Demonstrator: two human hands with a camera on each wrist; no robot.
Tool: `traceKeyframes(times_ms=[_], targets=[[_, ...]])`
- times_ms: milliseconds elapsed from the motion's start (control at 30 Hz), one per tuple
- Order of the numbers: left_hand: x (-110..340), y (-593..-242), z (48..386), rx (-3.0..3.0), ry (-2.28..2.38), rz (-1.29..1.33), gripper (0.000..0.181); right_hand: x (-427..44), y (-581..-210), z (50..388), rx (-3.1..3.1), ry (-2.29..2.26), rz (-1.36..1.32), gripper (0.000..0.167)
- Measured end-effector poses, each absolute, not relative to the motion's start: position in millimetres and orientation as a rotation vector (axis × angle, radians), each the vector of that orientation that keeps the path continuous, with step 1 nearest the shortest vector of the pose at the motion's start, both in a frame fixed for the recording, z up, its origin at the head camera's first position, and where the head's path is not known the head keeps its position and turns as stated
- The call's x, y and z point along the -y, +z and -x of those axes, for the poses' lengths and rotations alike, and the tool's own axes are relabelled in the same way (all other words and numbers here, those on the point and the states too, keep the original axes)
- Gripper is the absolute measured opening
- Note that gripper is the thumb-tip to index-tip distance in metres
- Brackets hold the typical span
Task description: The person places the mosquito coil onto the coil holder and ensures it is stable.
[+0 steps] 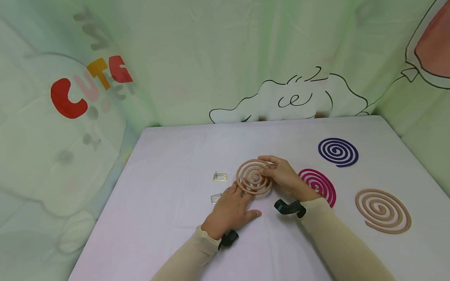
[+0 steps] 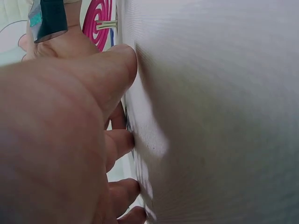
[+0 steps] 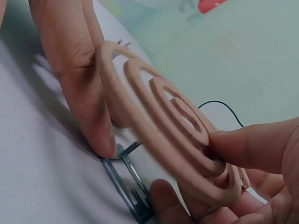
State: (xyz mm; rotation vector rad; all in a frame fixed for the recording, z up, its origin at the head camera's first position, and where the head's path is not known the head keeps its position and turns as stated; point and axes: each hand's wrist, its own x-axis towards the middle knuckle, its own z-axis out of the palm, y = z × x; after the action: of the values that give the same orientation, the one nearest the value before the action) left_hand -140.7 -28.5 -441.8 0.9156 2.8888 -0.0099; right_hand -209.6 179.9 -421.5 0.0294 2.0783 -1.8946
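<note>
My right hand pinches a tan mosquito coil by its right side, thumb near the spiral's centre, and holds it tilted above the table. My left hand lies low at the coil's near left side, its fingertips down by the cloth and its thumb spread out. In the right wrist view, a small metal coil stand lies under the coil, and a left fingertip touches or nearly touches its end. The coil hides this stand in the head view.
Two more metal stands, one farther and one nearer, lie left of the coil. On the right are a magenta coil partly behind my right arm, a dark purple coil and another tan coil. Printed curtains surround the table.
</note>
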Motion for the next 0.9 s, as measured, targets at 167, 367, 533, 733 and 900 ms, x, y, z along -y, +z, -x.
traceKeyframes(times_ms=[167,367,533,733,900], targets=[[28.4,-441.4,140.8,-2.88,-0.03,-0.914,0.08,-179.8,-421.1,208.8,-2.089,-1.919,-0.02,0.057],[29.8,-442.8,141.3,-2.869,-0.008,-0.895,0.081,-181.9,-417.2,207.3,-2.1,-1.906,0.008,0.056],[31.8,-443.8,142.0,-2.861,0.012,-0.87,0.084,-183.9,-417.6,204.6,-2.102,-1.883,0.0,0.057],[32.6,-443.3,141.3,-2.84,0.028,-0.843,0.084,-184.2,-424.0,201.4,-2.093,-1.886,-0.018,0.061],[32.5,-442.0,140.3,-2.814,0.069,-0.826,0.085,-184.1,-426.3,198.3,-2.085,-1.895,0.015,0.067]])
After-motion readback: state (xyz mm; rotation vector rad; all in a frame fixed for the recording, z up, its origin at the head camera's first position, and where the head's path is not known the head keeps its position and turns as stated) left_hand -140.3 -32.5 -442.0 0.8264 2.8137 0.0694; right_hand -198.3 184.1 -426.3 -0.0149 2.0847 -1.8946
